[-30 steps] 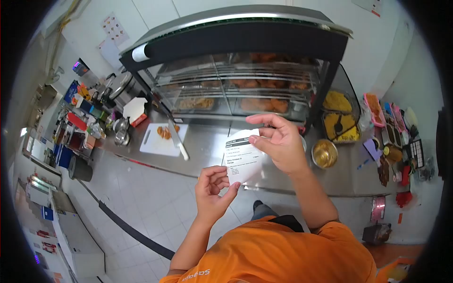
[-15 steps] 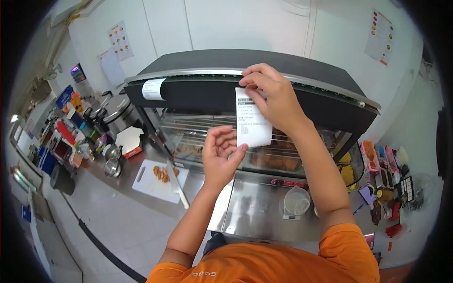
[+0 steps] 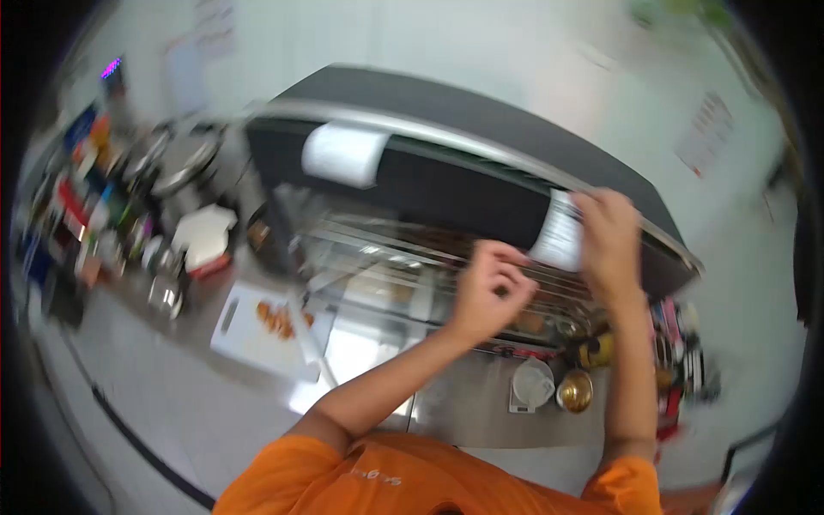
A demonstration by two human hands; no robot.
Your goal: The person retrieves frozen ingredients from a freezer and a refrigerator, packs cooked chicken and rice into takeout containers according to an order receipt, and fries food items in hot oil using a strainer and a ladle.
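A white printed receipt (image 3: 560, 233) hangs against the dark front panel of the warming cabinet (image 3: 446, 190), just under its metal rail. My right hand (image 3: 611, 245) is at the receipt's right edge near the top, fingers bent and closed on the paper. My left hand (image 3: 491, 293) is curled, its thumb and forefinger pinched at the receipt's lower left corner. Motion blur hides the exact fingertip contact. A second, curling receipt (image 3: 345, 154) hangs from the same rail farther left.
On the steel counter lie a white cutting board (image 3: 249, 339) with chopped food (image 3: 279, 319) and a knife (image 3: 316, 348). A clear container (image 3: 534, 382) stands on a small scale, beside a metal bowl (image 3: 575, 391). An opened box (image 3: 204, 239) and pots (image 3: 184, 163) crowd the left.
Both hands and the receipt have shifted right along the cabinet front. My left hand has curled more tightly. The view has tilted, and the metal bowl now shows.
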